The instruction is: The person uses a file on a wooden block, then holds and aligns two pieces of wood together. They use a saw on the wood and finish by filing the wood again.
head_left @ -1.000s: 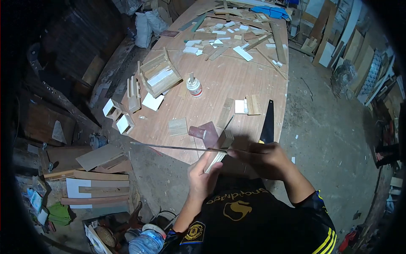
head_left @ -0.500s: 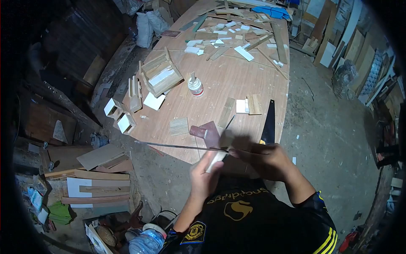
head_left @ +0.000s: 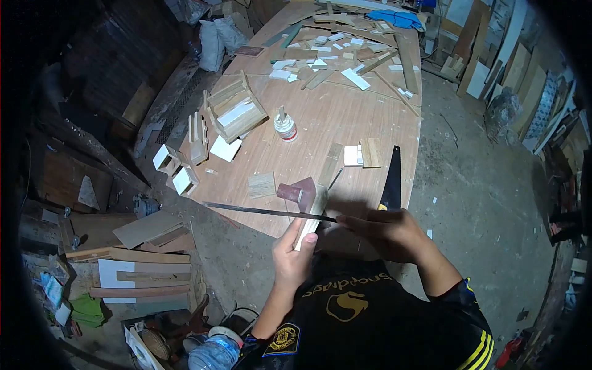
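My left hand (head_left: 292, 256) grips a small pale wood piece (head_left: 312, 222), held tilted near the table's front edge. A long thin dark blade-like tool (head_left: 259, 211) lies across that piece and reaches out to the left. Its right end is in my right hand (head_left: 385, 231), whose fingers are closed round it in shadow. Just beyond the hands are a reddish sandpaper roll (head_left: 290, 192), a pencil (head_left: 335, 178) and a square wood piece (head_left: 262, 184). A handsaw (head_left: 393, 179) lies at the table's right edge.
On the table (head_left: 345, 117) stand a wooden box (head_left: 237, 114), a white glue jar (head_left: 285, 126) and small box parts (head_left: 176, 169). Wood scraps (head_left: 320, 61) cover its far end. Boards (head_left: 145, 271) and a water bottle (head_left: 213, 354) are on the floor at left.
The dark tool has shifted slightly left across the wood piece, its right end tilting lower. The wood piece shows more clearly, and my right hand is less blurred.
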A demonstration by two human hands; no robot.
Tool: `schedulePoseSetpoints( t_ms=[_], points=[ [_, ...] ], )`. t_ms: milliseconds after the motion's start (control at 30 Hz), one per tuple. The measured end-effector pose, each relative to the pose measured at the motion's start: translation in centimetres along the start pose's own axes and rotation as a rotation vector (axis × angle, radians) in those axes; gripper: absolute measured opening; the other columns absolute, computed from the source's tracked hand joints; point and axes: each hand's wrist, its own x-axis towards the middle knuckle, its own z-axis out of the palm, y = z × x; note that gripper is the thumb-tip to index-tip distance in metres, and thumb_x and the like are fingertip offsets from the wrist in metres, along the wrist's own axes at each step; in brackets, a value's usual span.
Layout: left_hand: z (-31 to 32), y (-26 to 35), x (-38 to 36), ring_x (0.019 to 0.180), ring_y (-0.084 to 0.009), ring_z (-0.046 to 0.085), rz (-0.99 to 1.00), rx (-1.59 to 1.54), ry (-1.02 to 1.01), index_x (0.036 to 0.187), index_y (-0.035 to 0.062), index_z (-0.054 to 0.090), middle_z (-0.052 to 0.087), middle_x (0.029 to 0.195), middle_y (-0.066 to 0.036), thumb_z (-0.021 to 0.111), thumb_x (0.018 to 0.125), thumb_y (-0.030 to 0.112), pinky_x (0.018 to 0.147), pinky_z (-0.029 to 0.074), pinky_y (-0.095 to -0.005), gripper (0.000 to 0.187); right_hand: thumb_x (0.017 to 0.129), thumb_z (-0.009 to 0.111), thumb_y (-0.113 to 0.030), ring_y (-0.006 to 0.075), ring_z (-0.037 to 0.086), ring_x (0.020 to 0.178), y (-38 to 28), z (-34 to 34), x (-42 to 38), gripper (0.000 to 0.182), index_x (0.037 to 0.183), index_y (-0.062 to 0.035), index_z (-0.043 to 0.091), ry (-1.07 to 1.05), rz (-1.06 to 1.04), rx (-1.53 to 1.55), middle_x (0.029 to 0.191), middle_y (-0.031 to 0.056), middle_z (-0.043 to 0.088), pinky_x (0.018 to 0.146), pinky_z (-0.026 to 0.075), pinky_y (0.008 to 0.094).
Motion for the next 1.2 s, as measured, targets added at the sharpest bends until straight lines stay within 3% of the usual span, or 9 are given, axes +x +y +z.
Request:
schedulePoseSetpoints(
  t_ms=[400, 500, 600, 667, 700, 767, 933, 1133, 1200],
  points=[
    [-0.2, 0.0, 0.0, 0.085, -0.0124, 0.058, 0.021, -0.048, 0.068, 0.123, -0.0085, 0.057, 0.066, 0.095, -0.010, 0.064, 0.093, 0.020, 0.075, 0.047, -0.0266, 0.042, 0.077, 0.068, -0.005, 0.0238, 0.059, 0.061, 0.0, 0.0, -0.8, 0.063, 0.135, -0.0279, 0.057, 0.071, 0.014, 0.012, 0.071, 0.0047, 0.056, 0.057, 0.053, 0.0369],
    [0.9, 0.3, 0.1, 0.085, -0.0138, 0.059, 0.136, 0.185, 0.004, 0.121, -0.0042, 0.060, 0.066, 0.094, -0.009, 0.066, 0.092, 0.021, 0.076, 0.048, -0.0283, 0.039, 0.077, 0.067, -0.004, 0.0243, 0.061, 0.063, -0.9, -0.6, 0.0, 0.063, 0.134, -0.0295, 0.057, -0.003, 0.046, -0.016, 0.071, 0.0045, 0.057, 0.058, 0.054, 0.0370],
    [-0.2, -0.4, 0.1, 0.086, -0.0145, 0.061, 0.047, 0.015, 0.063, 0.120, -0.0063, 0.059, 0.067, 0.094, -0.010, 0.066, 0.092, 0.022, 0.077, 0.049, -0.0292, 0.041, 0.076, 0.067, -0.004, 0.0265, 0.065, 0.069, 0.5, -0.6, -0.9, 0.057, 0.131, -0.0212, 0.061, -0.055, 0.040, -0.035, 0.080, 0.0074, 0.065, 0.061, 0.055, 0.0365],
    [-0.9, -1.6, 0.6, 0.084, -0.0152, 0.060, 0.127, 0.022, 0.123, 0.119, -0.0070, 0.057, 0.065, 0.095, -0.010, 0.066, 0.092, 0.024, 0.076, 0.049, -0.0289, 0.042, 0.079, 0.065, -0.005, 0.0286, 0.068, 0.077, 3.2, 0.8, -2.3, 0.046, 0.125, -0.0070, 0.063, 0.197, -0.155, 0.271, 0.093, 0.0143, 0.069, 0.066, 0.055, 0.0342],
    [-1.2, -1.8, 0.9, 0.083, -0.0143, 0.060, 0.149, -0.017, 0.122, 0.121, -0.0063, 0.054, 0.064, 0.096, -0.010, 0.065, 0.093, 0.022, 0.074, 0.049, -0.0275, 0.042, 0.079, 0.065, -0.005, 0.0286, 0.068, 0.077, 2.7, 0.5, -2.2, 0.046, 0.125, -0.0070, 0.063, 0.192, -0.168, 0.280, 0.093, 0.0143, 0.069, 0.066, 0.055, 0.0342],
    [-1.3, -0.6, 1.0, 0.080, -0.0124, 0.060, 0.064, -0.148, 0.027, 0.127, -0.0015, 0.039, 0.061, 0.098, -0.011, 0.060, 0.094, 0.011, 0.069, 0.049, -0.0242, 0.041, 0.083, 0.061, -0.005, 0.0307, 0.069, 0.082, 1.1, -0.4, -2.0, 0.039, 0.120, 0.0034, 0.062, 0.253, 0.141, 0.398, 0.102, 0.0201, 0.069, 0.071, 0.054, 0.0326],
    [-0.8, -0.1, 1.4, 0.070, -0.0116, 0.057, 0.021, -0.374, -0.123, 0.120, 0.0039, 0.026, 0.059, 0.095, -0.011, 0.051, 0.094, -0.004, 0.063, 0.048, -0.0237, 0.037, 0.087, 0.055, -0.004, 0.0284, 0.069, 0.088, 0.7, 1.7, -1.9, 0.038, 0.124, 0.0026, 0.060, 0.244, 0.225, 0.326, 0.102, 0.0201, 0.069, 0.079, 0.052, 0.0332],
    [-1.6, -1.4, 2.0, 0.078, -0.0197, 0.057, 0.101, -0.723, -0.136, 0.134, 0.0062, 0.032, 0.053, 0.097, -0.012, 0.060, 0.096, 0.030, 0.073, 0.050, -0.0321, 0.053, 0.086, 0.050, 0.004, 0.0283, 0.069, 0.094, 0.8, 3.9, -1.4, 0.045, 0.131, 0.0014, 0.055, 0.273, 0.132, 0.430, 0.107, 0.0208, 0.068, 0.083, 0.053, 0.0343],
    [-2.1, -1.3, 2.1, 0.093, -0.0216, 0.055, -0.145, -0.745, 0.067, 0.146, 0.0141, 0.026, 0.051, 0.106, -0.012, 0.064, 0.088, 0.052, 0.084, 0.048, -0.0352, 0.078, 0.087, 0.055, 0.002, 0.0333, 0.065, 0.109, 0.0, 4.3, -1.1, 0.042, 0.128, -0.0066, 0.059, 0.205, 0.290, 0.547, 0.124, 0.0230, 0.062, 0.092, 0.050, 0.0399]
  ],
)
